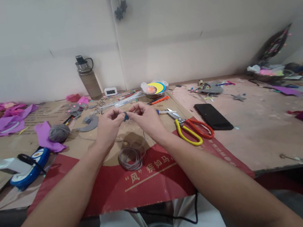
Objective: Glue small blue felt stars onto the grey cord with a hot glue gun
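My left hand (pixel 110 124) and my right hand (pixel 147 118) meet above the middle of the table, fingertips pinched close together. Between them shows a small dark blue piece (pixel 126 116), in the left fingertips; its kind is too small to tell. A thin grey cord drops from beneath my right hand, and its pinched end is hidden by the fingers. Below both hands lies a loose coil of grey cord (pixel 130 159) on red printed paper (pixel 107 195). Just right of my right hand are scissors (pixel 189 124) with one yellow and one red handle, blades apart.
A black phone (pixel 213 116) lies farther right. On the left are a grey yarn ball (pixel 59 133), a grey felt crescent (pixel 89 123), purple felt (pixel 44 134) and a blue power strip (pixel 31 172). Behind stand a water bottle (pixel 89 79) and a bowl (pixel 153 89).
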Motion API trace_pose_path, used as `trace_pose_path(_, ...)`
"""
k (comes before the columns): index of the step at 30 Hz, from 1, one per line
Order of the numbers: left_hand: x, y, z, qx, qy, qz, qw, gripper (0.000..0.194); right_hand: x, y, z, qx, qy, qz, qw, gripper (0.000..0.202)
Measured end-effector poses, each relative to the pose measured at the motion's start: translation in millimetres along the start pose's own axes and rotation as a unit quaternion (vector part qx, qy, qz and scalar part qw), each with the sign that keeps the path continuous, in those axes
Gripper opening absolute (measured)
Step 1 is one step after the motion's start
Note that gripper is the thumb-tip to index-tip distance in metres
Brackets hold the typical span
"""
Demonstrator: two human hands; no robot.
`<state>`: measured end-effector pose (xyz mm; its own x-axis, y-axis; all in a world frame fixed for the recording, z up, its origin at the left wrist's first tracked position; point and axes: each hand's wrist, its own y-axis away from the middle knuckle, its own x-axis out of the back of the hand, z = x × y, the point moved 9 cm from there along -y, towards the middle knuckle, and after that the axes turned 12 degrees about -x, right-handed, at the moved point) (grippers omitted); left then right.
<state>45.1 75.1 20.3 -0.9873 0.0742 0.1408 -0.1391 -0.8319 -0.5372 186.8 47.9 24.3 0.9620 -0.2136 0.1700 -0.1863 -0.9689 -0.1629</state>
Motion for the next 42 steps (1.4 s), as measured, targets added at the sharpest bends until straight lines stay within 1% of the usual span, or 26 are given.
trace_pose_path(6, 2.0, 0, 0, -0.007, -0.016, 0.009, 1.0, 0.01, 0, 2, -2, 0.003, -0.028, -0.005, 1.0, 0.014)
trace_pose_path(10, 2.4, 0, 3, -0.019, -0.022, 0.014, 0.999, 0.008, 0, 3, -3, 0.003, -0.029, 0.0, 1.0, 0.013)
trace_pose_path(15, 4.5, 1, 8, -0.024, -0.023, 0.031, 0.999, 0.006, -2, 6, -5, 0.023, -0.032, 0.009, 0.999, 0.013)
trace_pose_path(19, 4.1, 2, 10, -0.025, -0.004, 0.039, 0.999, 0.005, -5, 4, 3, -0.009, -0.047, -0.001, 0.999, 0.016)
trace_pose_path(23, 2.3, 2, 11, -0.037, 0.015, 0.038, 0.998, 0.006, -8, 2, 11, -0.044, -0.087, -0.011, 0.995, 0.019)
trace_pose_path(29, 0.5, 2, 10, -0.035, 0.014, 0.033, 0.999, 0.008, -9, 2, 15, -0.071, -0.119, -0.02, 0.99, 0.019)
trace_pose_path(34, 0.4, 1, 7, -0.031, 0.043, 0.033, 0.998, 0.006, -10, 3, 12, -0.057, -0.118, -0.04, 0.991, 0.018)
trace_pose_path(38, -0.3, 2, 3, -0.012, 0.062, 0.032, 0.997, 0.006, -9, 3, 10, -0.046, -0.118, -0.04, 0.991, 0.018)
trace_pose_path(42, -1.4, 2, 2, -0.009, 0.06, 0.028, 0.998, 0.008, -7, 3, 9, -0.047, -0.102, -0.032, 0.993, 0.019)
